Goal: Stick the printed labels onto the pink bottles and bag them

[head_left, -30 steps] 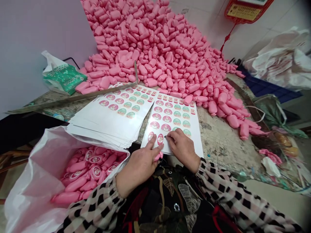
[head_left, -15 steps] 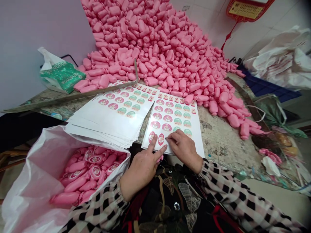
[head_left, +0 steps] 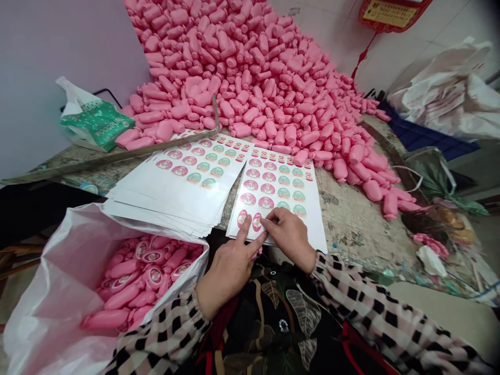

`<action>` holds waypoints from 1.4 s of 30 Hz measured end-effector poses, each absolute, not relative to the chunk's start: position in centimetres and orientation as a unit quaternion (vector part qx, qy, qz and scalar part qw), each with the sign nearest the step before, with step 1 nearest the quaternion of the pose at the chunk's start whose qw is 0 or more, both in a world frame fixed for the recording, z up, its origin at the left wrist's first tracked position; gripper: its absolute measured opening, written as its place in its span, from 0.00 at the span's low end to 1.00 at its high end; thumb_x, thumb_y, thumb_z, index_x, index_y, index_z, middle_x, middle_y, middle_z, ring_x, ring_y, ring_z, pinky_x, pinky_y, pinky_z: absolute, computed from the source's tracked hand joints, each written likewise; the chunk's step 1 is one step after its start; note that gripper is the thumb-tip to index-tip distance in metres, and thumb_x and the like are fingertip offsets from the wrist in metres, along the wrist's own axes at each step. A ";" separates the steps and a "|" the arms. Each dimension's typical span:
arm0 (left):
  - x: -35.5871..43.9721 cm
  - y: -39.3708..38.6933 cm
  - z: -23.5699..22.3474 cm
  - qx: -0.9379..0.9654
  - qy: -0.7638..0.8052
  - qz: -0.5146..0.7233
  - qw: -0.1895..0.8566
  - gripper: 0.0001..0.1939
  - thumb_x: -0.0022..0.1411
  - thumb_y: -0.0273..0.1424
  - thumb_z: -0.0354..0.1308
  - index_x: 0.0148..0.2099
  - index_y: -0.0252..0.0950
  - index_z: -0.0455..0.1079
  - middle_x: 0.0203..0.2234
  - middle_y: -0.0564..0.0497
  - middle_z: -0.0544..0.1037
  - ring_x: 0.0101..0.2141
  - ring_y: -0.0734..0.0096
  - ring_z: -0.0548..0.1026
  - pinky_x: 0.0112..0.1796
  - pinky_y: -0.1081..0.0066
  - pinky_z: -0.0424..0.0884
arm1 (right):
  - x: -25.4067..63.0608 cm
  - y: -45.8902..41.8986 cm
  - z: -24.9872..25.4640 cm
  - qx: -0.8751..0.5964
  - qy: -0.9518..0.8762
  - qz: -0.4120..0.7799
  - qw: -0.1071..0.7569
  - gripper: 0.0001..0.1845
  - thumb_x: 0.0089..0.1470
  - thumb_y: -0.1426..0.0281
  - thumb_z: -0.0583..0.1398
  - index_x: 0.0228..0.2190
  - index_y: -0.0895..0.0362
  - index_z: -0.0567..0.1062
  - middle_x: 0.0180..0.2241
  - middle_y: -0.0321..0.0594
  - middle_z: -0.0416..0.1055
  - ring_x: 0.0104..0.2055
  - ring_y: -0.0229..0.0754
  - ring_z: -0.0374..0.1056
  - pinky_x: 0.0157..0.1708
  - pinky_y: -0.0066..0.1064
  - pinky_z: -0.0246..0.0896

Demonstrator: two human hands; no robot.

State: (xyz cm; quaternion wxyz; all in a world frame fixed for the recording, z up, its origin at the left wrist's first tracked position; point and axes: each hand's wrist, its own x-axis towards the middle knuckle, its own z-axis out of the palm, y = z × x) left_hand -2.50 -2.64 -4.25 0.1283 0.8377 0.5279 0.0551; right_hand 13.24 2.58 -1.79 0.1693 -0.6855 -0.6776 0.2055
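My left hand (head_left: pixel 230 265) lies at the lower edge of the right sticker sheet (head_left: pixel 318 229), index and middle fingers spread on the paper. Under its palm a bit of a small pink bottle (head_left: pixel 258 253) pokes out, held by the curled fingers, mostly hidden. Thumb and index finger of my right hand (head_left: pixel 289 232) pinch the right edge of an oval pink sticker (head_left: pixel 256 223) in the bottom row. Beside it is another oval pink sticker (head_left: pixel 241 219), partly under my left index finger.
A big heap of pink bottles (head_left: pixel 242 78) covers the back of the table. To the left lie a stack of sticker sheets (head_left: pixel 164 200) and a bent metal bar (head_left: pixel 117 156). A white bag (head_left: pixel 58 260) at lower left contains labelled pink bottles (head_left: pixel 154 276). Tissue pack (head_left: pixel 97 122) stands behind.
My right hand has moved slightly left, its pinched fingertips now at the oval sticker's edge. My left hand stays nearly in place. The view has shifted a little.
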 end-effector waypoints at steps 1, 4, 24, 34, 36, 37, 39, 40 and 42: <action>-2.5 -2.7 -4.3 0.837 0.529 0.052 0.125 0.32 0.64 0.30 0.46 0.66 0.54 0.41 0.66 0.40 0.38 0.36 0.61 0.76 0.35 0.62 0.71 | 13.2 2.6 -1.7 -0.683 -0.685 0.193 0.165 0.11 0.53 0.60 0.57 0.26 0.52 0.73 0.29 0.34 0.71 0.30 0.38 0.65 0.28 0.29 0.49; -2.5 -2.8 -4.3 0.834 0.535 0.050 0.126 0.31 0.64 0.30 0.46 0.66 0.55 0.43 0.66 0.42 0.39 0.35 0.61 0.76 0.35 0.62 0.71 | 13.0 2.5 -1.1 -0.665 -0.715 0.143 0.162 0.11 0.54 0.61 0.57 0.25 0.52 0.73 0.29 0.35 0.70 0.30 0.38 0.64 0.27 0.30 0.47; -2.6 -2.6 0.5 0.250 0.421 0.457 0.742 0.24 0.62 0.48 0.49 0.52 0.38 0.65 0.28 0.51 0.71 0.23 0.76 0.68 0.23 0.75 0.66 | 16.4 2.1 0.2 -0.567 -0.514 0.440 0.469 0.15 0.42 0.58 0.66 0.23 0.56 0.72 0.23 0.33 0.67 0.26 0.35 0.59 0.29 0.29 0.54; 0.4 0.8 0.8 0.108 0.318 0.432 0.837 0.23 0.60 0.47 0.53 0.48 0.35 0.69 0.25 0.52 0.68 0.22 0.77 0.68 0.21 0.77 0.67 | 14.7 -0.4 2.5 -0.536 -0.568 0.459 0.423 0.11 0.46 0.62 0.64 0.23 0.56 0.73 0.24 0.35 0.69 0.27 0.36 0.61 0.28 0.30 0.56; 0.6 0.9 0.7 0.114 0.318 0.434 0.835 0.22 0.59 0.47 0.54 0.48 0.36 0.69 0.26 0.52 0.68 0.23 0.77 0.68 0.22 0.77 0.67 | 14.7 -0.4 2.2 -0.533 -0.565 0.466 0.424 0.10 0.46 0.62 0.64 0.24 0.56 0.73 0.25 0.35 0.70 0.27 0.37 0.62 0.29 0.30 0.58; 0.7 0.9 0.7 0.116 0.317 0.435 0.834 0.22 0.59 0.46 0.54 0.47 0.36 0.69 0.26 0.52 0.68 0.24 0.77 0.68 0.22 0.77 0.67 | 14.7 -0.4 2.1 -0.533 -0.565 0.466 0.424 0.10 0.46 0.62 0.64 0.24 0.56 0.73 0.25 0.35 0.70 0.27 0.37 0.63 0.29 0.30 0.59; 0.7 0.9 0.6 0.120 0.315 0.435 0.835 0.21 0.60 0.46 0.54 0.47 0.36 0.69 0.27 0.51 0.68 0.24 0.77 0.69 0.22 0.78 0.67 | 14.7 -0.4 1.9 -0.534 -0.568 0.462 0.423 0.10 0.46 0.62 0.64 0.24 0.56 0.73 0.26 0.36 0.71 0.28 0.37 0.64 0.31 0.31 0.60; 0.8 1.0 0.6 0.121 0.315 0.436 0.835 0.21 0.60 0.46 0.54 0.48 0.36 0.69 0.28 0.51 0.68 0.24 0.77 0.69 0.22 0.78 0.67 | 14.7 -0.4 1.8 -0.536 -0.569 0.459 0.421 0.10 0.47 0.62 0.64 0.24 0.56 0.73 0.26 0.36 0.72 0.28 0.38 0.65 0.31 0.31 0.60; 0.8 1.0 0.5 0.124 0.316 0.436 0.834 0.21 0.60 0.46 0.54 0.48 0.36 0.69 0.28 0.51 0.68 0.24 0.77 0.69 0.22 0.78 0.67 | 14.7 -0.4 1.7 -0.539 -0.571 0.457 0.418 0.10 0.47 0.61 0.64 0.25 0.56 0.74 0.26 0.36 0.72 0.28 0.38 0.65 0.31 0.31 0.60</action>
